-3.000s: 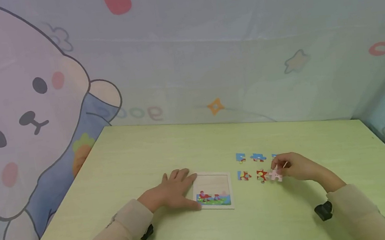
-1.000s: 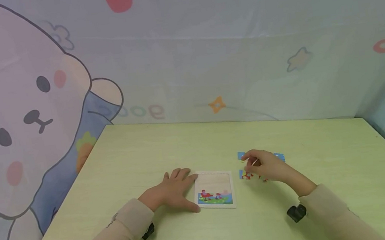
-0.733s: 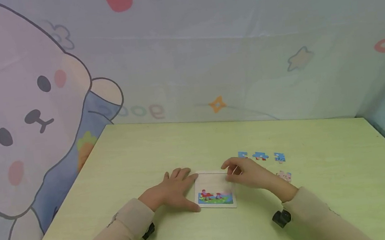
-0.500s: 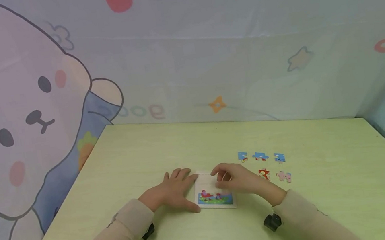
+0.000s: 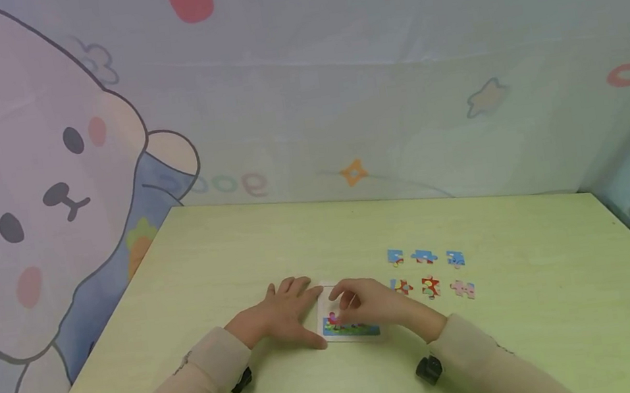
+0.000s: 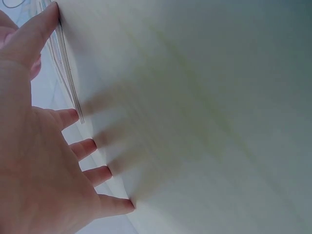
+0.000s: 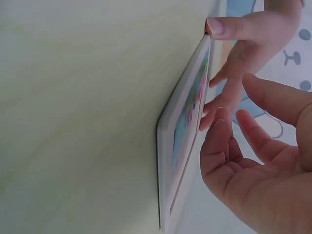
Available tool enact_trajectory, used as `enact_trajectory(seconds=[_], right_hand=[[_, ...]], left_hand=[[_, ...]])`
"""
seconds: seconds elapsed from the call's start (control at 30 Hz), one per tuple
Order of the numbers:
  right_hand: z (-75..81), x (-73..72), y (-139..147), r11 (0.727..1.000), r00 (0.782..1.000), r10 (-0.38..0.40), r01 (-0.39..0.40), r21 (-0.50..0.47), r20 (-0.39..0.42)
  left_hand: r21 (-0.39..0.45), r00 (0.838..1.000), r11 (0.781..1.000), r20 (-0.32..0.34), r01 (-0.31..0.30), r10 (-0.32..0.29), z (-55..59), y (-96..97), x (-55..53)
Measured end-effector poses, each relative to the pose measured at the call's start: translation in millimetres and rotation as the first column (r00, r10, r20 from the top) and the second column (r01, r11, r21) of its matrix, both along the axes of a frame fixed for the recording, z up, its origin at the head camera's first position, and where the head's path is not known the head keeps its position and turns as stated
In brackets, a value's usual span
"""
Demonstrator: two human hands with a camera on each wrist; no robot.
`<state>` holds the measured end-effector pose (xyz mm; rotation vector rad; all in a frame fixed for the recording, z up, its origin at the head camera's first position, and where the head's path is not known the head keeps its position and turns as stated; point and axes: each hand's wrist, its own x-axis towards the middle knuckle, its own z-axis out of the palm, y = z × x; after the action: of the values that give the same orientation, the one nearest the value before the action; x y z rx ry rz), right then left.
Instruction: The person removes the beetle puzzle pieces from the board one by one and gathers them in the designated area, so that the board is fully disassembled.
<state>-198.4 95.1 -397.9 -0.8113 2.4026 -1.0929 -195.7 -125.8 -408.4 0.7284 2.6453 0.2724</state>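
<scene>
Fingers spread, my left hand [image 5: 274, 318] rests on the table, with its thumb and index fingertip against the left edge of a pale square puzzle frame [image 5: 383, 337]. A strip of joined puzzle pieces [image 5: 351, 331], with red birds, grass and blue, fills the near part of the frame. Over the frame hovers my right hand [image 5: 373, 301], fingers loosely bent. In the right wrist view its thumb and fingertips [image 7: 222, 117] are apart, with nothing between them. It hides part of the frame in the head view. Loose puzzle pieces [image 5: 431, 286] lie to the right in two rows.
The pale yellow-green table [image 5: 238, 246] ends at a cloth backdrop [image 5: 301, 92] printed with a large bear. A black band [image 5: 429, 369] is on the right wrist, and another [image 5: 242, 380] on the left.
My right hand has let go of the pink puzzle piece in the near row and moved left, over the puzzle frame. My left hand has stayed at the frame's edge.
</scene>
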Motion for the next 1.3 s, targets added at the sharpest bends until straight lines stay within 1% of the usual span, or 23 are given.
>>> enact_trajectory(seconds=[0.23, 0.4, 0.77, 0.97, 1.13, 1.3], right_hand=[[-6.1, 0.9, -9.1, 0.999, 1.000, 0.003, -0.003, 0.053, 0.006], [-8.6, 1.0, -12.5, 0.996, 1.000, 0.006, -0.005, 0.092, -0.013], [-4.9, 3.7, -21.1, 0.987, 0.998, 0.036, -0.029, 0.155, -0.044], [-5.2, 3.8, -21.7, 0.987, 0.999, 0.041, -0.035, 0.157, -0.034], [-5.0, 4.1, -22.1, 0.985, 0.999, 0.028, -0.023, 0.172, -0.023], [-6.5, 3.1, -22.3, 0.983, 0.998, 0.034, -0.025, 0.182, -0.048]], left_hand=[[0.003, 1.000, 1.000, -0.002, 0.002, -0.002, 1.0, -0.1, 1.5], [0.005, 1.000, 1.000, -0.001, 0.002, -0.002, 1.7, -0.4, 2.1], [0.008, 1.000, 1.000, 0.000, 0.009, -0.009, -0.5, -1.3, 0.7], [0.014, 1.000, 1.000, 0.005, 0.008, -0.008, 1.6, -1.2, 1.2], [0.017, 1.000, 1.000, 0.005, 0.013, -0.013, 2.1, -0.5, 2.0], [0.019, 1.000, 1.000, 0.001, 0.013, -0.013, 2.1, 0.0, 1.8]])
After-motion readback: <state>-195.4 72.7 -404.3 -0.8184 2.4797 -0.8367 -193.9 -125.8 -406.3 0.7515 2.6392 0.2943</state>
